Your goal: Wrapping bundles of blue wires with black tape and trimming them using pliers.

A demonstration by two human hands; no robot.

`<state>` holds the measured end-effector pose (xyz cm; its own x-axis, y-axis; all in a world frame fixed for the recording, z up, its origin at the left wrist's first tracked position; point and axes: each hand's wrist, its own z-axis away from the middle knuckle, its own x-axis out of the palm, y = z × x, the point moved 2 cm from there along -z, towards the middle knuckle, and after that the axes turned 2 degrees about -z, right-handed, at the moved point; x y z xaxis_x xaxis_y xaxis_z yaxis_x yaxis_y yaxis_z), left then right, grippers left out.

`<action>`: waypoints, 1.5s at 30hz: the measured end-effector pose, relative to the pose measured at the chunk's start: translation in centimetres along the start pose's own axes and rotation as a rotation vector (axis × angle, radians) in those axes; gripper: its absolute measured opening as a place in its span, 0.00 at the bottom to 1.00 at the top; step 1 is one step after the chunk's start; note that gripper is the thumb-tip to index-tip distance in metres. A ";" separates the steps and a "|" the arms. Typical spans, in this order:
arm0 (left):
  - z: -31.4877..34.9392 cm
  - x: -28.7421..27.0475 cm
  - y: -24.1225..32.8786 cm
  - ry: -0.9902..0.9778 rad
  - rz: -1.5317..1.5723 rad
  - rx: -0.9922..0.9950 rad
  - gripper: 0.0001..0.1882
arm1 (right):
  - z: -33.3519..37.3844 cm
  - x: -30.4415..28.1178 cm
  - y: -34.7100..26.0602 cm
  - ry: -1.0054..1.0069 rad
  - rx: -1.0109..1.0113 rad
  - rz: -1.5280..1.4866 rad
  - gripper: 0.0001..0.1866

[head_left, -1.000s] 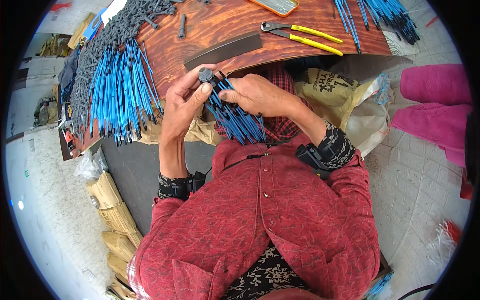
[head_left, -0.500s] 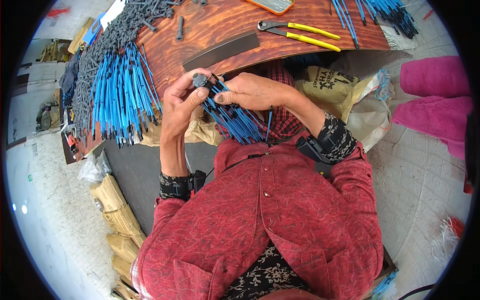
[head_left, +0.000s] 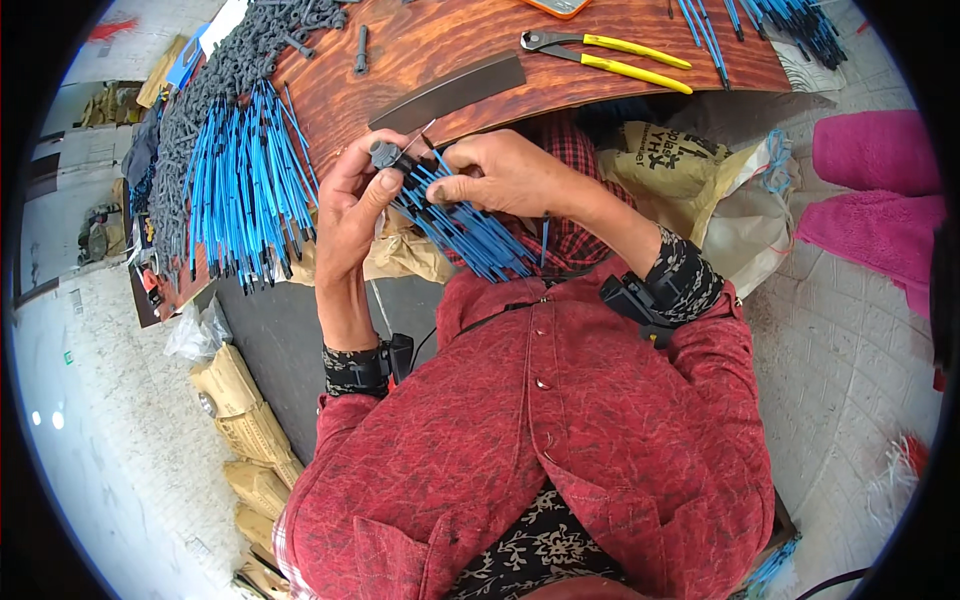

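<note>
My left hand (head_left: pixel 348 205) is closed, thumb and fingers pinching a grey plastic piece (head_left: pixel 384 154) with a round knobbed end. Close beside it, my right hand (head_left: pixel 495 175) is closed around a thin blue rod with a black end (head_left: pixel 432 150); a fine pale tip sticks up from it between the hands. Below both hands, a bunch of blue rods (head_left: pixel 480 245) with black ends slants over my lap. My right fingers partly cover the bunch's upper end, so I cannot tell whether the grey piece touches the rods.
On the wooden table (head_left: pixel 440 50) lie a dark curved strip (head_left: pixel 450 90), yellow-handled pincers (head_left: pixel 610 62) and a loose grey piece (head_left: pixel 361 50). A grey heap (head_left: pixel 190 130) and more blue rods (head_left: pixel 245 190) cover the left side. Sacks (head_left: pixel 735 205) stand right of my knees.
My hands are slightly lower in the view. The black rod end and its fine tip now stand up more visibly between them. The table things appear shifted slightly right and upward.
</note>
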<state>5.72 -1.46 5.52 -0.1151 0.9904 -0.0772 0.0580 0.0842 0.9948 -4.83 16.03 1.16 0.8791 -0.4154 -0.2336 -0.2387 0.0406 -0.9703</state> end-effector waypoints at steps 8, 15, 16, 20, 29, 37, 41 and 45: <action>-0.2 -0.2 0.3 -0.005 0.020 -0.026 0.23 | 0.4 -0.2 -0.5 0.014 -0.012 -0.191 0.16; -0.3 -0.4 0.4 -0.057 -0.030 0.027 0.26 | 0.0 -0.1 -0.7 0.061 -0.121 -0.134 0.19; -0.4 -0.5 0.4 -0.071 -0.047 0.039 0.27 | 0.1 -0.2 -0.9 0.076 -0.134 -0.112 0.19; -0.6 0.0 0.8 -0.079 -0.049 0.058 0.28 | 0.3 -0.5 -1.4 0.110 -0.175 0.005 0.18; 0.5 1.5 0.6 -0.041 -0.083 0.056 0.26 | 0.8 0.4 -1.8 0.214 -0.212 0.150 0.15; 1.6 3.6 1.6 0.103 -0.295 0.089 0.24 | 1.1 1.0 -2.0 0.290 -0.227 0.215 0.15; 2.1 3.8 1.6 0.134 -0.274 0.086 0.21 | 0.9 1.6 -2.1 0.313 -0.272 0.230 0.15; 2.2 2.8 0.8 0.184 -0.292 0.073 0.19 | 0.9 2.2 -2.3 0.312 -0.315 0.307 0.17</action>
<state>7.60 1.66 5.92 -0.3139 0.8874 -0.3376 0.0663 0.3752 0.9246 -1.98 15.81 2.85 0.5966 -0.6793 -0.4274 -0.6200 -0.0520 -0.7829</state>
